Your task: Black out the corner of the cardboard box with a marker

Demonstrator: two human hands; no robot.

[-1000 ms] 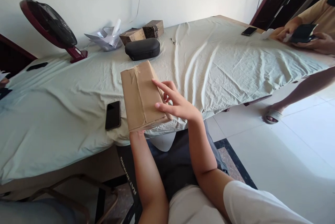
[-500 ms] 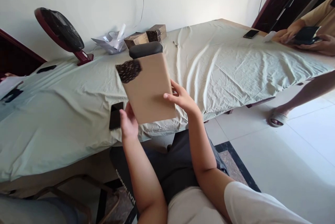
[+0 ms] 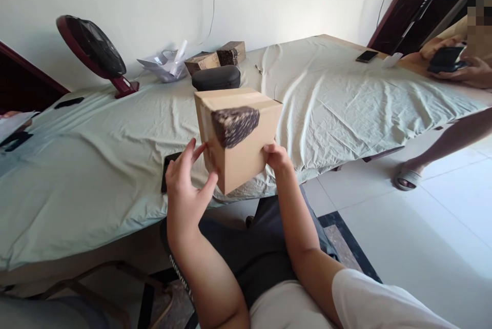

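Observation:
A cardboard box (image 3: 249, 160) is held tilted above the front part of the table, one corner towards me. A dark, speckled patch (image 3: 236, 125) covers that upper corner. My right hand (image 3: 279, 157) grips the box's right side, thumb on the front face and the other fingers mostly hidden behind. On the left, my left hand (image 3: 188, 190) touches the side face with its thumb and fingertips, the fingers spread apart. Partly behind my left hand lies a black phone (image 3: 168, 165).
Beyond the box lie a black oblong case (image 3: 216, 78), two patterned boxes (image 3: 231, 53) and a clear plastic bag (image 3: 165, 66). A fan (image 3: 96, 52) stands at the left. Far right, another person's hands (image 3: 471, 70) hold a dark object near a phone (image 3: 367, 56).
The cardboard box has been turned, so its top and left side now show and the dark patch has swung right. My left hand has shifted up its left side; my right thumb has moved.

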